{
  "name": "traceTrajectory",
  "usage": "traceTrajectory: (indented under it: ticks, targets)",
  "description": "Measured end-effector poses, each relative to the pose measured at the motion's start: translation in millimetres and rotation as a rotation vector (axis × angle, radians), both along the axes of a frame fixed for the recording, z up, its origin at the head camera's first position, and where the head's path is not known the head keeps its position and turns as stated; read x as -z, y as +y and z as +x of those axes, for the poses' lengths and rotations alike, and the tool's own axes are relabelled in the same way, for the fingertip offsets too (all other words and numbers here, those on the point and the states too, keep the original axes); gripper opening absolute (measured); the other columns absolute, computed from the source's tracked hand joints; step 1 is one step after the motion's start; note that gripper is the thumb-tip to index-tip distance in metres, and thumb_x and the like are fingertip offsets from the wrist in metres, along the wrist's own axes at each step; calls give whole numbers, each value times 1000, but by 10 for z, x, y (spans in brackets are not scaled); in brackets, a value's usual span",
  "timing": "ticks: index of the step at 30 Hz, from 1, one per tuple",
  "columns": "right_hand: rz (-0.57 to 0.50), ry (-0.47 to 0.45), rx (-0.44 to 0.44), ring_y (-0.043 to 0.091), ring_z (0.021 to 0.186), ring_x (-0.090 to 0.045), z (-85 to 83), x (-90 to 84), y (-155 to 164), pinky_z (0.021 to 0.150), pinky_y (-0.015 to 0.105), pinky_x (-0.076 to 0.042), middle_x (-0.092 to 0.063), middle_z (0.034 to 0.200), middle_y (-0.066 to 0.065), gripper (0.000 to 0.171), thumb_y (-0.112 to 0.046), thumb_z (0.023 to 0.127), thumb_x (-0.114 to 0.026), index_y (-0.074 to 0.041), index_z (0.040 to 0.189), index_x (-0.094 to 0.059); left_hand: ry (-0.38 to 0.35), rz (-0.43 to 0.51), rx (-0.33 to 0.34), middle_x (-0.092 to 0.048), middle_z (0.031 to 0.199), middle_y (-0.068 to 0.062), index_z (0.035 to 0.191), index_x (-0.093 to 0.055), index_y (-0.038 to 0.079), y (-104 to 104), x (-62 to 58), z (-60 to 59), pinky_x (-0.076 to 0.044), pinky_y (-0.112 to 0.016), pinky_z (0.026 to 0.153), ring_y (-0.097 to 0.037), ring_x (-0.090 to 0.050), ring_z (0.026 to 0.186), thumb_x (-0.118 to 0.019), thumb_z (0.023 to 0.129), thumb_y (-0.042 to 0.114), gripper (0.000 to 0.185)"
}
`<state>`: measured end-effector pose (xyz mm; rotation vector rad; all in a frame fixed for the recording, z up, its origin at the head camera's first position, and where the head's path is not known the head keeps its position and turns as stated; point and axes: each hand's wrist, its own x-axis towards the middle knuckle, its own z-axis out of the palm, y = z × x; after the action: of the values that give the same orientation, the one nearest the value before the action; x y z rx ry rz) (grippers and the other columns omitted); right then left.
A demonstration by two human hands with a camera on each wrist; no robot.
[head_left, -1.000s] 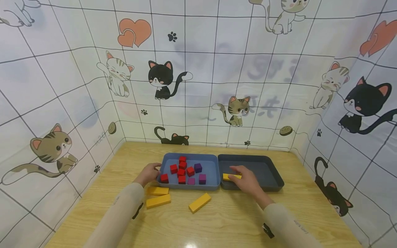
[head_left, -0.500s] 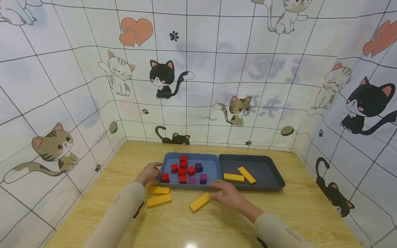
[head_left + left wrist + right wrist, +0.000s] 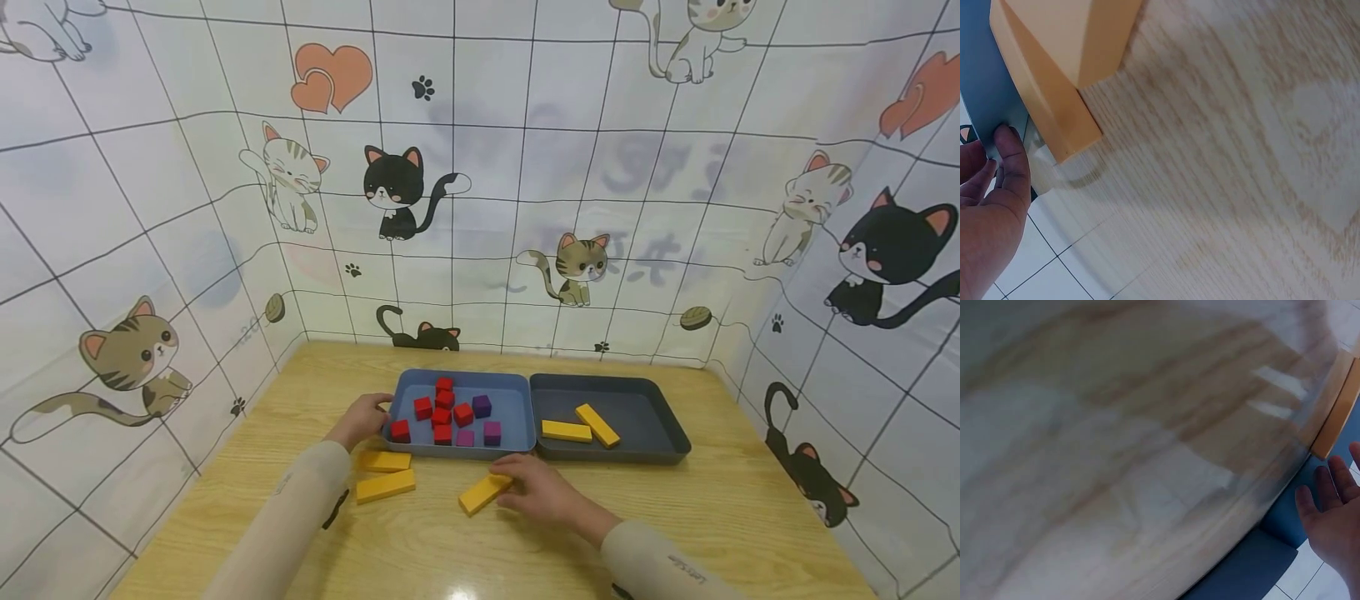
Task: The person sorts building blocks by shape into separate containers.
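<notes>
My left hand (image 3: 363,419) holds the left end of a blue tray (image 3: 512,404), thumb against its wall in the left wrist view. Inside this tray lie several red cubes (image 3: 442,416) and 3 purple cubes (image 3: 492,432). In front of it, a yellow rectangular block (image 3: 478,497) lies slanted on the table. My right hand (image 3: 542,493) is at the block's right end, fingertips overlapping it in the head view. The right wrist view shows those fingers spread, with the block (image 3: 1334,419) just beyond the tips.
A dark grey tray (image 3: 645,417) stands against the blue tray's right side, with two yellow blocks (image 3: 567,431) in it. Two more yellow blocks (image 3: 386,486) lie near the left forearm. Cat-patterned sheeting (image 3: 487,208) closes off the table's back and sides.
My right hand has let go of a yellow block in the dark tray and moved left and toward me to the slanted block. The left hand stays on the blue tray.
</notes>
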<state>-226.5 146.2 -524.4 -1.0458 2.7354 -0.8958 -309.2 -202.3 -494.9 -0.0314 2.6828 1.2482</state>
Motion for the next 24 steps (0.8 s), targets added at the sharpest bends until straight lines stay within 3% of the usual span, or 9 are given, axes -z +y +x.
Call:
traceTrajectory:
  ticks: [8,18,24]
  targets:
    - [64,1,3,30,121,-54,-3,14,16,103,50,-42,-60,131,9,47,-25,90,-73,-8,133,-63,-5,-1,0,-64,108,-21,139,-49,-8,2,0,2,-54,-42,84,-26,-61,89,-49,91,-6,48]
    - [135,64,-49,9,95,-52,-18,-5,57,85,31,-47,-62,109,-4,36,-21,86,-77,-10,120,-72,-16,-1,-13,-63,109,-20,140,-50,-6,0,8,1,-52,-43,87,-27,-60,90,-49,93,-4,47]
    - [150,88,-72,11,99,-54,1,-11,62,89,33,-48,-63,110,-4,33,-22,88,-76,-11,118,-72,-10,-10,-10,-64,109,-20,140,-50,-6,4,12,0,-53,-43,87,-26,-60,90,-49,92,-5,48]
